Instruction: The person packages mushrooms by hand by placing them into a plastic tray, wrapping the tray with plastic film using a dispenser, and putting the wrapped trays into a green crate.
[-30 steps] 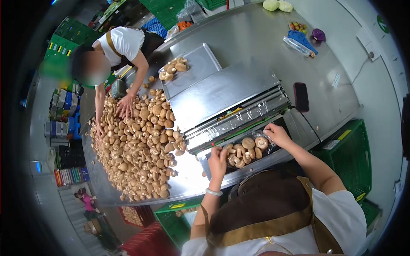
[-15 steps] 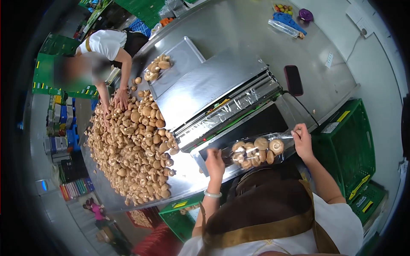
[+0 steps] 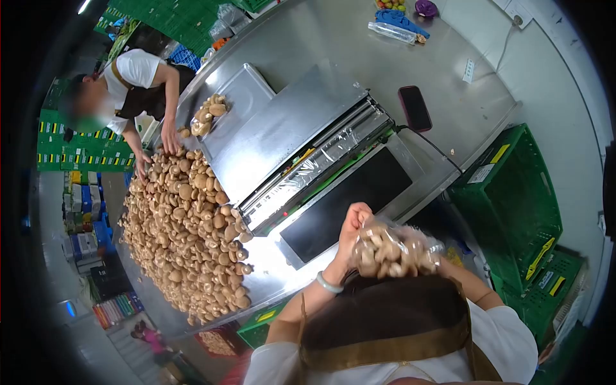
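Observation:
A clear plastic-wrapped pack of mushrooms [image 3: 394, 253] is held up in front of my apron, above the table's near edge. My left hand [image 3: 353, 228] pinches the film at the pack's left end, its fingers closed. The right forearm leads up behind the pack's right side, where my right hand [image 3: 423, 239] shows only faintly through the film, its fingers mostly hidden. Beyond the pack lies the dark plate [image 3: 350, 202] of the wrapping machine [image 3: 289, 144], with clear film across its roller.
A large mushroom heap [image 3: 186, 237] covers the table's left part. Across it, a co-worker [image 3: 138, 90] has both hands on the heap. A metal tray [image 3: 247, 86] holds several mushrooms. A phone [image 3: 415, 108] with a cable lies right of the machine. Green crates [image 3: 513, 199] stand at the right.
The pack has been lifted off the machine's near edge and tilted up toward my body. My hands have come closer together around it, and the view has shifted. The co-worker's head has risen.

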`<control>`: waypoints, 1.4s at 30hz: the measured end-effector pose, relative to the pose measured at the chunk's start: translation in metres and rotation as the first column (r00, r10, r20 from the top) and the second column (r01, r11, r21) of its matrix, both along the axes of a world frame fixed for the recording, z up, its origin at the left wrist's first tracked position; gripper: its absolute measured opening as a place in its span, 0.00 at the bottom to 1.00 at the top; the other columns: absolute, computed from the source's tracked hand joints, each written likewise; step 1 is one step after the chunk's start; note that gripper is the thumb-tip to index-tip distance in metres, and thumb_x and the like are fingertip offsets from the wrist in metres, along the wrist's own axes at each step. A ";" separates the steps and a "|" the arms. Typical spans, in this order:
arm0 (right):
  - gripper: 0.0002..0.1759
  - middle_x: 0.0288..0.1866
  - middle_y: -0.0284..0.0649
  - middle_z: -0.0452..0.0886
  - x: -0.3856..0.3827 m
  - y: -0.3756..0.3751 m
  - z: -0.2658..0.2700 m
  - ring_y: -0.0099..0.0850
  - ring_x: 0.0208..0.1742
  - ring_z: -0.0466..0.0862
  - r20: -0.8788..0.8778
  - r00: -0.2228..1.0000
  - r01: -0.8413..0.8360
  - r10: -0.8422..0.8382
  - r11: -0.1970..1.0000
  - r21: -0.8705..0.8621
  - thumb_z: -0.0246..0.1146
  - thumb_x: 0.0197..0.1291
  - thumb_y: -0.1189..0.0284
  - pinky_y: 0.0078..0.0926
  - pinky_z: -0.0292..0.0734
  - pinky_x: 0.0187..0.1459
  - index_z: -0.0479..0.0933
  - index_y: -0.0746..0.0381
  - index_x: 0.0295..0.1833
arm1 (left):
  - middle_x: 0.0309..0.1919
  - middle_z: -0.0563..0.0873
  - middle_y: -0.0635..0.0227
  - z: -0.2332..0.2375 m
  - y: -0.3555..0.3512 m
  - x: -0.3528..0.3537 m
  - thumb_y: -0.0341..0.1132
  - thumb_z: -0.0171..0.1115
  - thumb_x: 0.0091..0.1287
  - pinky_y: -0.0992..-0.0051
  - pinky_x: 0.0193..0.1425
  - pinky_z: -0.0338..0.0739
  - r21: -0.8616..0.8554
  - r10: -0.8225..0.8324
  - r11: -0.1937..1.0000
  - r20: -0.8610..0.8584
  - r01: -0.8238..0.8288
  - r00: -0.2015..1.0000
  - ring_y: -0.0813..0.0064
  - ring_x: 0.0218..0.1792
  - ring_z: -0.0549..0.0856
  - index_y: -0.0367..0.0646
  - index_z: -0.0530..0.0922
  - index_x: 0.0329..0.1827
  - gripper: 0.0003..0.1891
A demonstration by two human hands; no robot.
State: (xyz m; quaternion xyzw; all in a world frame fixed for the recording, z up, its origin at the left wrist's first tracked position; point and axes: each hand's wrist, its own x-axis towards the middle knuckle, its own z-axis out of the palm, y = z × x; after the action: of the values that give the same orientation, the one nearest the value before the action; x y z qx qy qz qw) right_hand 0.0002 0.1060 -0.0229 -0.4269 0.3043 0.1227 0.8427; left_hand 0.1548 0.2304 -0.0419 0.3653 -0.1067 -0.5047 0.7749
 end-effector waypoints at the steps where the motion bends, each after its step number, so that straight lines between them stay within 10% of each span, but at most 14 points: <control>1: 0.11 0.41 0.36 0.81 0.004 0.002 0.025 0.24 0.31 0.78 -0.046 0.997 -0.052 0.055 0.995 0.082 0.58 0.70 0.66 0.29 0.78 0.29 0.77 0.63 0.46 | 0.33 0.75 0.77 0.016 0.008 -0.005 0.29 0.65 0.71 0.85 0.35 0.71 -0.026 -0.040 0.999 0.039 0.041 0.998 0.90 0.33 0.74 0.42 0.68 0.52 0.14; 6: 0.16 0.45 0.37 0.83 0.019 0.012 0.084 0.25 0.49 0.82 -0.237 0.961 -0.035 0.142 0.914 0.404 0.53 0.75 0.65 0.26 0.77 0.52 0.79 0.64 0.54 | 0.51 0.81 0.60 0.099 0.024 -0.024 0.36 0.56 0.77 0.75 0.53 0.76 -0.240 -0.207 0.943 0.121 0.231 0.971 0.74 0.48 0.81 0.39 0.66 0.66 0.19; 7: 0.15 0.42 0.36 0.82 0.001 0.008 0.037 0.27 0.47 0.82 -0.135 0.962 -0.188 0.239 0.931 0.313 0.58 0.71 0.63 0.27 0.76 0.52 0.80 0.64 0.52 | 0.56 0.81 0.56 0.108 0.025 -0.025 0.37 0.52 0.79 0.70 0.58 0.77 -0.229 -0.261 0.933 0.107 0.279 0.960 0.68 0.53 0.83 0.39 0.65 0.70 0.20; 8: 0.15 0.41 0.39 0.83 0.017 -0.013 0.032 0.27 0.46 0.82 0.169 0.784 -0.575 0.597 0.801 -0.165 0.61 0.69 0.64 0.27 0.76 0.51 0.81 0.65 0.48 | 0.63 0.78 0.57 0.046 0.034 -0.047 0.40 0.48 0.80 0.72 0.64 0.74 -0.290 -0.505 0.845 -0.150 0.450 0.850 0.71 0.59 0.80 0.39 0.62 0.74 0.23; 9: 0.14 0.40 0.41 0.84 0.033 -0.035 0.027 0.27 0.45 0.82 0.261 0.517 -0.485 0.815 0.531 -0.695 0.64 0.66 0.64 0.27 0.76 0.49 0.82 0.66 0.44 | 0.67 0.73 0.57 0.063 0.038 -0.038 0.40 0.47 0.81 0.70 0.69 0.69 -0.346 -0.536 0.820 -0.182 0.457 0.824 0.70 0.65 0.75 0.39 0.61 0.75 0.24; 11: 0.16 0.40 0.42 0.85 0.047 -0.044 0.082 0.28 0.41 0.83 -0.060 0.823 -0.429 0.564 0.549 -0.717 0.61 0.66 0.62 0.28 0.77 0.46 0.81 0.67 0.41 | 0.77 0.62 0.56 0.096 0.046 -0.020 0.41 0.44 0.82 0.67 0.80 0.57 -0.452 -0.604 0.762 -0.240 0.463 0.760 0.67 0.77 0.65 0.39 0.58 0.79 0.27; 13: 0.23 0.50 0.42 0.85 0.050 -0.056 0.112 0.34 0.54 0.84 0.176 0.898 -0.286 0.402 0.840 -0.462 0.67 0.61 0.62 0.32 0.75 0.59 0.79 0.68 0.55 | 0.71 0.70 0.58 0.074 0.051 -0.027 0.37 0.52 0.78 0.70 0.75 0.65 -0.311 -0.348 0.889 0.019 0.336 0.937 0.70 0.72 0.71 0.38 0.64 0.73 0.24; 15: 0.37 0.57 0.46 0.83 0.065 -0.044 0.148 0.41 0.59 0.82 0.151 0.577 -0.506 0.803 0.496 -0.706 0.74 0.50 0.56 0.36 0.72 0.64 0.76 0.67 0.62 | 0.58 0.82 0.63 0.072 0.069 -0.028 0.33 0.58 0.75 0.77 0.60 0.79 -0.059 -0.275 0.961 -0.097 0.270 0.957 0.76 0.59 0.82 0.39 0.73 0.62 0.15; 18: 0.35 0.58 0.43 0.82 0.089 -0.017 0.127 0.34 0.59 0.81 -0.021 0.591 -0.597 0.807 0.420 -0.684 0.72 0.53 0.64 0.33 0.74 0.61 0.72 0.67 0.65 | 0.51 0.85 0.68 0.072 0.107 -0.030 0.34 0.54 0.77 0.81 0.51 0.81 -0.055 0.063 0.995 -0.252 -0.079 0.966 0.79 0.52 0.85 0.40 0.78 0.55 0.11; 25: 0.31 0.70 0.46 0.73 0.172 0.109 0.053 0.33 0.67 0.76 0.232 0.657 -0.507 0.718 0.648 -0.569 0.58 0.66 0.77 0.31 0.71 0.67 0.64 0.69 0.74 | 0.61 0.78 0.66 -0.008 0.192 -0.065 0.44 0.62 0.73 0.60 0.74 0.69 -0.468 0.568 0.351 -0.582 -0.811 0.582 0.69 0.65 0.77 0.46 0.64 0.72 0.29; 27: 0.33 0.71 0.48 0.73 0.170 0.174 0.049 0.36 0.69 0.76 0.249 0.401 -0.558 0.882 0.451 -0.697 0.61 0.65 0.78 0.32 0.73 0.66 0.64 0.65 0.75 | 0.61 0.78 0.63 0.047 0.232 -0.064 0.34 0.72 0.64 0.65 0.68 0.76 0.051 0.940 0.331 -0.101 -0.942 0.325 0.68 0.63 0.80 0.39 0.64 0.69 0.34; 32: 0.27 0.63 0.49 0.77 0.174 0.252 0.080 0.42 0.62 0.81 0.174 -0.124 -0.284 0.977 0.133 -0.950 0.65 0.63 0.77 0.32 0.77 0.60 0.71 0.63 0.68 | 0.60 0.80 0.63 -0.027 0.377 -0.143 0.36 0.74 0.61 0.63 0.66 0.79 0.258 0.990 -0.072 0.137 -0.964 -0.038 0.66 0.60 0.82 0.40 0.65 0.70 0.36; 36: 0.19 0.50 0.45 0.82 0.176 0.242 0.062 0.44 0.46 0.85 0.056 -0.021 -0.451 0.998 0.041 -0.892 0.66 0.61 0.76 0.37 0.80 0.49 0.77 0.63 0.59 | 0.55 0.83 0.64 -0.097 0.460 -0.220 0.29 0.67 0.67 0.66 0.58 0.84 0.452 0.928 -0.369 0.224 -0.812 -0.296 0.67 0.54 0.86 0.43 0.72 0.64 0.23; 42: 0.15 0.47 0.46 0.83 0.173 0.223 0.051 0.46 0.47 0.84 -0.155 -0.138 -0.470 0.978 -0.202 -0.859 0.65 0.62 0.74 0.38 0.79 0.48 0.78 0.64 0.54 | 0.34 0.86 0.71 -0.215 0.467 -0.266 0.30 0.71 0.65 0.71 0.31 0.86 0.798 0.989 -0.087 0.000 -0.596 -0.145 0.77 0.33 0.86 0.46 0.80 0.44 0.09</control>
State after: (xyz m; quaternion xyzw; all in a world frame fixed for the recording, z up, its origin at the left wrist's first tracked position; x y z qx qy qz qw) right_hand 0.1733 0.3292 0.0284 -0.7953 -0.3610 0.3769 0.3083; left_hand -0.1109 0.6970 -0.2569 0.3417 0.5933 0.0752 0.7249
